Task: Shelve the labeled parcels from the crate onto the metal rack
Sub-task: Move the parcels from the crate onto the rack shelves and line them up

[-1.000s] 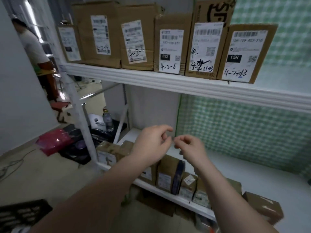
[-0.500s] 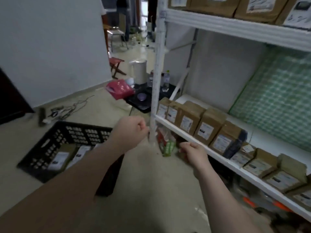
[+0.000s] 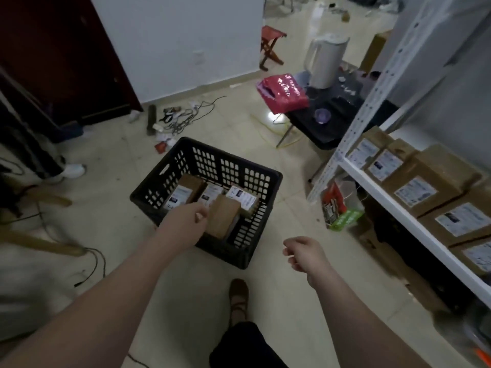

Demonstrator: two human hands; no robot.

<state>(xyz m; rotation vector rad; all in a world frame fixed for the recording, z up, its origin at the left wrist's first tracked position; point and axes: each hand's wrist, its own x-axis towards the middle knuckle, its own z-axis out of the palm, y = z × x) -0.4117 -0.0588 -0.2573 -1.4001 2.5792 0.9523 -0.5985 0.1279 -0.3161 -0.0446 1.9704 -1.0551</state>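
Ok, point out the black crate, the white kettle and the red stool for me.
black crate point(image 3: 212, 161): head view, on its far perforated wall.
white kettle point(image 3: 328, 62): head view, on the middle of its body.
red stool point(image 3: 273, 31): head view, on its seat.

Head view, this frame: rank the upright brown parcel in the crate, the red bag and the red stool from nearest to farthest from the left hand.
Measured from the left hand:
1. The brown parcel, inside the crate, just right of the hand.
2. The red bag, on the edge of the black table, ahead and to the right.
3. The red stool, farthest back, beyond the table.
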